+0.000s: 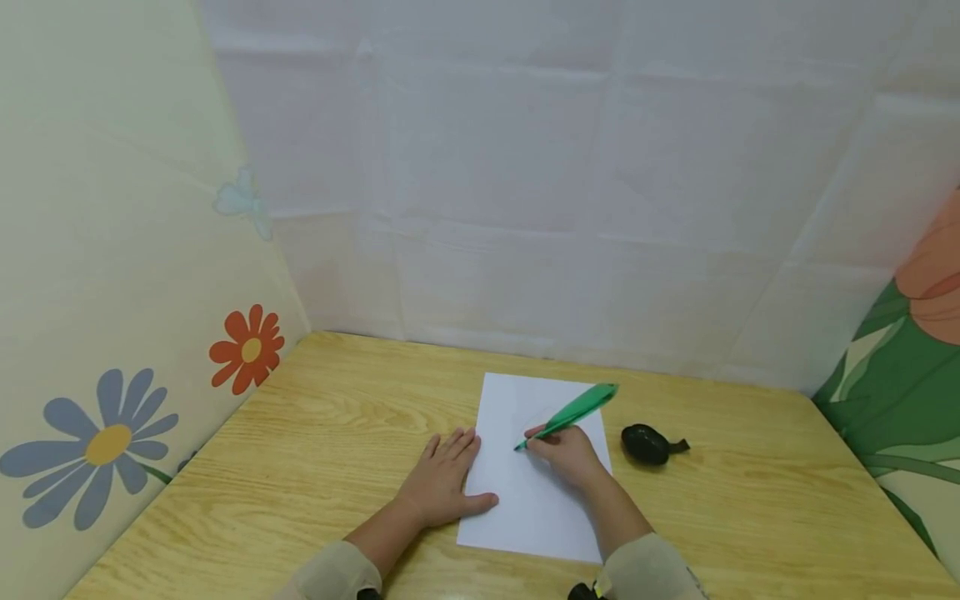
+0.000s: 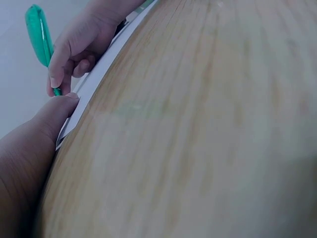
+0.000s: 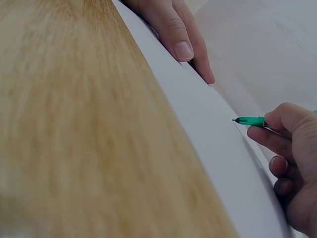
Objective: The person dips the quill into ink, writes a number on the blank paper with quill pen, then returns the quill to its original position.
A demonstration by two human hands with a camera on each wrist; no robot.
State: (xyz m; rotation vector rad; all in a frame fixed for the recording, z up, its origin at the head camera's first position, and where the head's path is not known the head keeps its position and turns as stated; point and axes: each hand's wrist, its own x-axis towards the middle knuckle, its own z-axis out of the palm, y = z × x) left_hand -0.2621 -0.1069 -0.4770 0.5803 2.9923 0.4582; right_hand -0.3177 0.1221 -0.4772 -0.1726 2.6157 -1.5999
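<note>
While 1 green pen (image 1: 579, 409), pinched in the right hand (image 1: 570, 457), slants over white paper (image 1: 528, 521), the left hand (image 1: 441, 483) lies at the paper's left edge, fingers extended; black object (image 1: 645, 445) on wooden table (image 1: 315, 433), right of paper.

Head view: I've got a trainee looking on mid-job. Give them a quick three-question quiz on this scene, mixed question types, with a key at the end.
1. Which hand holds the green pen?

2. True or false: in the head view, the black item lies to the left of the green pen.

3. Fill in the blank: the left hand lies partly over the wooden table and partly over the ____.

Key:
1. The right hand.
2. False; it lies to the right of the pen.
3. White paper.
</note>
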